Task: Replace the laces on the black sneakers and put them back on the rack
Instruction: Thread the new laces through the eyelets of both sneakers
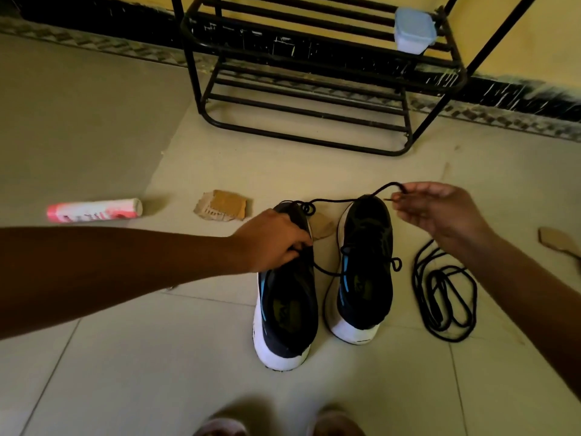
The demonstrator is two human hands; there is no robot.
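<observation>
Two black sneakers with white soles stand side by side on the tiled floor, heels toward me. My left hand (272, 239) grips the tongue area of the left sneaker (287, 305). My right hand (440, 209) pinches the end of a black lace (342, 201), raised above the toe of the right sneaker (364, 278). That lace runs left across both toes and loops down between the shoes. A second black lace (443, 294) lies coiled on the floor to the right of the right sneaker.
A black metal shoe rack (314, 89) stands against the yellow wall behind the shoes, with a pale plastic container (413, 29) on a shelf. A pink-and-white tube (94, 209) and cardboard scraps (223, 204) lie on the floor. My feet (276, 424) show at the bottom.
</observation>
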